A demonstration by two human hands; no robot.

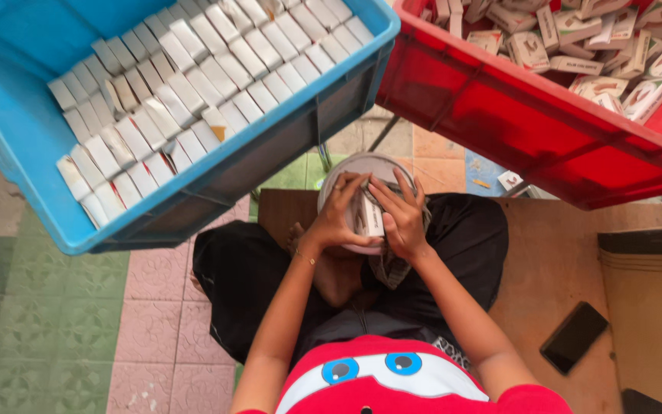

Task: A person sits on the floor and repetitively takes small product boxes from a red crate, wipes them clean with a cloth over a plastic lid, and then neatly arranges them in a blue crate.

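Cardboard, by the look of it — a small white box (369, 215) sits between both hands over the person's lap, just above a round white bowl (362, 162) that rests on crossed legs in black trousers (254, 284). Left hand (336, 218) curls round the box's left side, fingers bent over the top edge; right hand (401, 218) presses on the right side, fingers spread across the front. Both hands are closed onto the box, pinching it between them. Whether a flap is open I can't tell — fingers hide the top.

Judging by size and material, the box is prob. light, thin-walled and easy to dent, so a hold on edges and corners suits it better than a squeeze on the flat faces. Smooth card, so a bit slippery.

Blue crate (32, 146) on the left holds tidy rows of white boxes; red crate (515, 123) on the right holds a loose heap. Black phone (574, 337) lies on the floor at right.
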